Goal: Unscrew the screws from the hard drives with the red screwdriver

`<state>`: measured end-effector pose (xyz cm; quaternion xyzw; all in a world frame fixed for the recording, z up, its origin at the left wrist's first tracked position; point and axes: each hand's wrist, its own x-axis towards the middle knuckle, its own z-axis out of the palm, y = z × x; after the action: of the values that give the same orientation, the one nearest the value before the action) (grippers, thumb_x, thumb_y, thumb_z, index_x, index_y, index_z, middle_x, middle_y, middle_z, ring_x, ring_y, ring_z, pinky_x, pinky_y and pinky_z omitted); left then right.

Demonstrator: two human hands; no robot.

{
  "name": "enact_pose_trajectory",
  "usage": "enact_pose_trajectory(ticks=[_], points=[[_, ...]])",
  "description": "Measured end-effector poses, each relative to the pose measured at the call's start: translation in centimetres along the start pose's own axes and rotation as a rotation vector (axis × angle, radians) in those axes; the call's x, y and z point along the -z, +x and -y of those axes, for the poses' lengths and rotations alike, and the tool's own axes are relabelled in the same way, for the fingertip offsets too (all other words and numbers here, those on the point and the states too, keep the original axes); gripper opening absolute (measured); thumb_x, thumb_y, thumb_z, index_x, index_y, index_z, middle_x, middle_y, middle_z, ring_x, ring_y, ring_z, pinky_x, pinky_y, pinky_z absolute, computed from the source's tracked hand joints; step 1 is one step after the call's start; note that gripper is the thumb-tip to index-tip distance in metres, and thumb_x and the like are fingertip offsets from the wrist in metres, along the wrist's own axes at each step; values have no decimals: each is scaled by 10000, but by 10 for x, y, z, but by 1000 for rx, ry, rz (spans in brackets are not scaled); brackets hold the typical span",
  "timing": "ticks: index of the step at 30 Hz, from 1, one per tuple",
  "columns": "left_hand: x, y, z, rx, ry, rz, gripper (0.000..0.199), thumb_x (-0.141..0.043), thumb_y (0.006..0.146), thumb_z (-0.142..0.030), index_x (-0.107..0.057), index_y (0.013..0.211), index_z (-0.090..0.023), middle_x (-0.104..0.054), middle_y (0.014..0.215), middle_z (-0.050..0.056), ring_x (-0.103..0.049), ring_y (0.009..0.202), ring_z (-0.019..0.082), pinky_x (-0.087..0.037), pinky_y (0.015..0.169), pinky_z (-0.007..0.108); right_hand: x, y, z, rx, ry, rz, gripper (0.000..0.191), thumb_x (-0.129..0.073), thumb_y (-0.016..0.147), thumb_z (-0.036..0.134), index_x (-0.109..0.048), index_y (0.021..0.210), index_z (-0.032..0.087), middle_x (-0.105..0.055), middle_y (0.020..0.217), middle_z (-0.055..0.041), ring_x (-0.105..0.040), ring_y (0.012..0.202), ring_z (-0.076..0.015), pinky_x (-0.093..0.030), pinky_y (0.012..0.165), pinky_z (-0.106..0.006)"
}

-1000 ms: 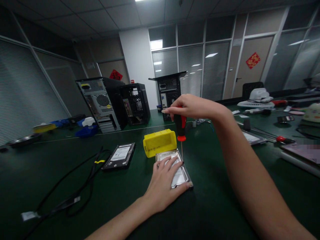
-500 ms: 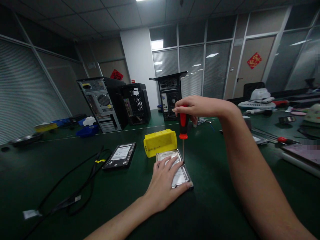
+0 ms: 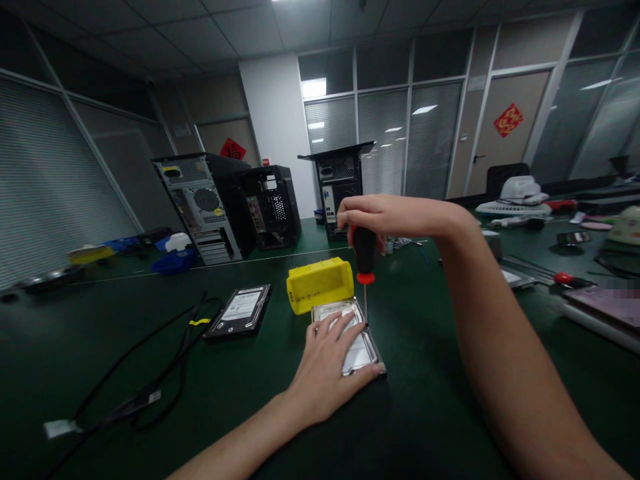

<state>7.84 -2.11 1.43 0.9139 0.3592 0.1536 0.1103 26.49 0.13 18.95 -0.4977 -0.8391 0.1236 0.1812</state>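
A silver hard drive [image 3: 363,355] lies label side up on the green table, partly covered by my left hand [image 3: 325,367]. That hand is spread flat across it, thumb at its near right corner. Above the drive, my right hand [image 3: 367,215] is wrapped round the handle of a red and black screwdriver [image 3: 365,257], which stands nearly upright. Its tip meets the drive's right edge by my left index finger; the screw itself is too small to make out. Touching or just behind the drive's far end sits a yellow plastic bin [image 3: 320,283] on its side.
A second hard drive [image 3: 240,310] lies to the left, beside a black cable [image 3: 183,353]. Computer cases [image 3: 220,207] stand at the back, with blue bins [image 3: 175,261] at their left. On the right are another screwdriver [image 3: 570,279] and a white device [image 3: 520,193].
My right hand has turned and shifted slightly down and left on the screwdriver handle, and the handle shows more black. My left hand and the drive stay in place.
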Motion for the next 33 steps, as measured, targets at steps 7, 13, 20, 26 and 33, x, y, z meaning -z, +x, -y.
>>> enact_pose_trajectory(ticks=[7,13,20,26,33], points=[[0,0,0,-13,-13,-6,651,-380,837,-668,-399,1356,-275,-342,1465,52,-274,1334,291,-211,1064,540,0,0,4,-84,-136,-20,513,-323,869,571,-590,889,133,-599,758,-64,-498,480,-89,-397,449,-234],[2,-1,-2,-3,-17,-2,647,-391,836,-663,-403,1354,-276,-352,1459,52,-279,1333,290,-222,1063,529,4,-8,-1,-101,-80,38,429,-557,787,447,-444,1113,191,-583,924,-57,-563,575,-101,-443,458,-208],[2,0,-2,7,-4,12,651,-390,836,-665,-402,1352,-268,-340,1467,42,-267,1341,277,-219,1072,519,12,-16,-8,-61,4,-13,492,-615,743,478,-456,1116,200,-572,977,-57,-562,611,-99,-460,482,-203],[2,-1,0,-18,-17,0,718,-435,791,-695,-399,1356,-254,-340,1465,62,-268,1338,301,-200,1078,539,20,-25,-15,-28,-1,-219,508,-581,769,490,-486,1150,167,-585,981,-71,-532,630,-97,-433,520,-217],[-2,-2,4,-58,18,14,761,-535,771,-635,-326,1398,-257,-273,1494,68,-232,1362,296,-219,1096,525,26,-27,-23,-58,-10,-369,539,-583,764,490,-495,1186,166,-577,998,-94,-531,656,-123,-423,504,-230]])
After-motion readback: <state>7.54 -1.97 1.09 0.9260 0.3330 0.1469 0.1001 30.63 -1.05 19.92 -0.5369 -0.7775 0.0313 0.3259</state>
